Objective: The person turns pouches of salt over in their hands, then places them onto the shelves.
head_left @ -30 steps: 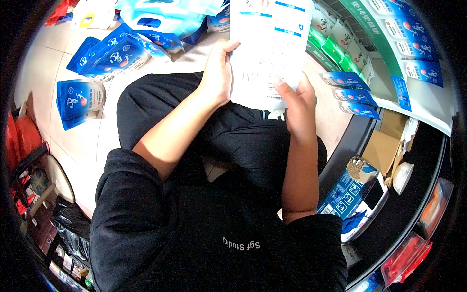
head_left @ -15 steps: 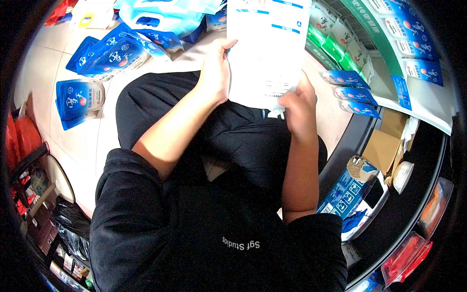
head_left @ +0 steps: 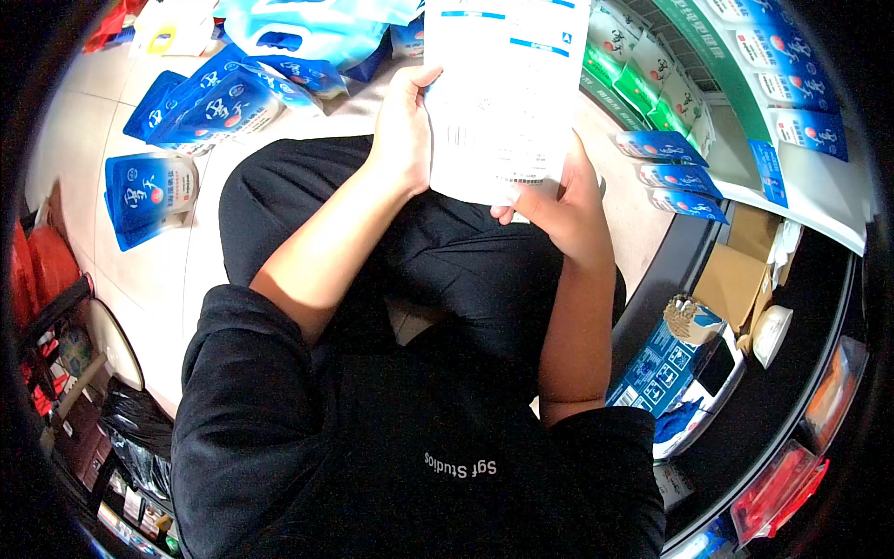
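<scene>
A white printed packet point(head_left: 494, 102) with blue bars and a barcode is held up above my crossed legs, its top cut off by the frame edge. My left hand point(head_left: 405, 130) grips its left edge, thumb on the near face. At the lower right corner my right hand point(head_left: 563, 200) pinches it, with the thumb in front and some fingertips showing below the bottom edge. Several blue and white pouches point(head_left: 223, 107) lie on the floor at the upper left, and a smaller overlapping group of pouches point(head_left: 149, 196) lies nearer to me.
A light blue plastic bag point(head_left: 312, 28) lies beyond the pouches. To the right, a shelf point(head_left: 819, 210) carries blue and green packs. Three blue packs point(head_left: 675, 177) stand by its base. An opened blue box point(head_left: 666, 373) and brown cardboard point(head_left: 731, 284) rest on the lower right shelf.
The packet and my left hand have shifted slightly left and up. My right thumb has moved left along the packet's lower edge, and fingertips now show beneath it.
</scene>
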Motion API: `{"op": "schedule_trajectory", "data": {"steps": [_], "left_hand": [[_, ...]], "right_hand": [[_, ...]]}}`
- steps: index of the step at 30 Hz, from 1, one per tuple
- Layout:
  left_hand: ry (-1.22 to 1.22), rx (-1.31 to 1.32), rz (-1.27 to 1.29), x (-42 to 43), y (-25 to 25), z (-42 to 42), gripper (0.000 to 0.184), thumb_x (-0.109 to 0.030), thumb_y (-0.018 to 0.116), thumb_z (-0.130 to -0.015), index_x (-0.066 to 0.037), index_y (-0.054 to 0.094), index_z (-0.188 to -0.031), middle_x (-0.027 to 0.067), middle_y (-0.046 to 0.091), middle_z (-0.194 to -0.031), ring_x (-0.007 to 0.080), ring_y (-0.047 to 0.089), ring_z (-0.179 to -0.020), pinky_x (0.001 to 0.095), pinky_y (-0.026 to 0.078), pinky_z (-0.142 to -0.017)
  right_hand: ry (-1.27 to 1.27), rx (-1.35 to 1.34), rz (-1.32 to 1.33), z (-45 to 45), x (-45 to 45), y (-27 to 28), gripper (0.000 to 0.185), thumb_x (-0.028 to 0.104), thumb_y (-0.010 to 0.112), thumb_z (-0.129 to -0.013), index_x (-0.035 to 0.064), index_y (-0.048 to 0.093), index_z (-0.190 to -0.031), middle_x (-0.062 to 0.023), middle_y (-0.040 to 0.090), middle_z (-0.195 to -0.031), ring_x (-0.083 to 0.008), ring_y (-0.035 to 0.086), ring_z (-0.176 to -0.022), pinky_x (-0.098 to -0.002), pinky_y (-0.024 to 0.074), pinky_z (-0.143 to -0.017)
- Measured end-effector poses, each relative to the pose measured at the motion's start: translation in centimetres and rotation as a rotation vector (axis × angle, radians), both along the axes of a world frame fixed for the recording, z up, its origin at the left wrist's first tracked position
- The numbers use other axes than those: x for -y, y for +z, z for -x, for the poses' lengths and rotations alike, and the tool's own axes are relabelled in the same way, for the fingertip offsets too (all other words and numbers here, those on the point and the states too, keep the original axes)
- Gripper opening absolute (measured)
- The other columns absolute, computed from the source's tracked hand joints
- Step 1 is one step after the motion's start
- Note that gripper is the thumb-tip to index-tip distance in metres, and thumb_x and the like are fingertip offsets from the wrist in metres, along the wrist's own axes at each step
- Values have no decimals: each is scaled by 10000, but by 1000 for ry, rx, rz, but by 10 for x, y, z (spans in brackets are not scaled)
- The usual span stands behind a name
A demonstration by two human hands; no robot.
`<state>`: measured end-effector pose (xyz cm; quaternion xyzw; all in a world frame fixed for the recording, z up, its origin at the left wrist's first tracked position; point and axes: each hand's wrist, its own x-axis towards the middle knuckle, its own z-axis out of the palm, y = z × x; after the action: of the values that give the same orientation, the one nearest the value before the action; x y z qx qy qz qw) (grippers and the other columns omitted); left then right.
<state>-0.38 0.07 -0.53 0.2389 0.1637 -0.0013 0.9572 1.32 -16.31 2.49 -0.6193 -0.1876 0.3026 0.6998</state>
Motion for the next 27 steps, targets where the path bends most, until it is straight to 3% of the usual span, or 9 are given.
{"op": "schedule_trajectory", "data": {"steps": [12,18,27], "left_hand": [[5,-18,-12,0,3,0,402,-292,340,-837,27,458,-1051,141,550,-1006,225,548,-913,351,405,-845],[7,-26,-4,-1,4,0,405,-288,344,-836,35,454,-1054,147,547,-1006,227,547,-913,351,409,-842],[19,-4,26,-1,0,0,395,-279,355,-836,34,448,-1057,145,541,-1011,226,543,-920,350,410,-846]], "right_hand": [[2,-36,17,2,0,2,527,-32,585,-689,-57,302,-1133,-145,574,-799,-167,582,-605,-249,482,-506],[36,196,129,-2,4,-11,586,-43,604,-659,-60,282,-1149,-154,578,-814,-171,590,-625,-263,494,-533],[38,174,105,-2,4,-11,635,-35,627,-635,-62,274,-1162,-153,573,-857,-175,598,-665,-276,501,-584]]}}
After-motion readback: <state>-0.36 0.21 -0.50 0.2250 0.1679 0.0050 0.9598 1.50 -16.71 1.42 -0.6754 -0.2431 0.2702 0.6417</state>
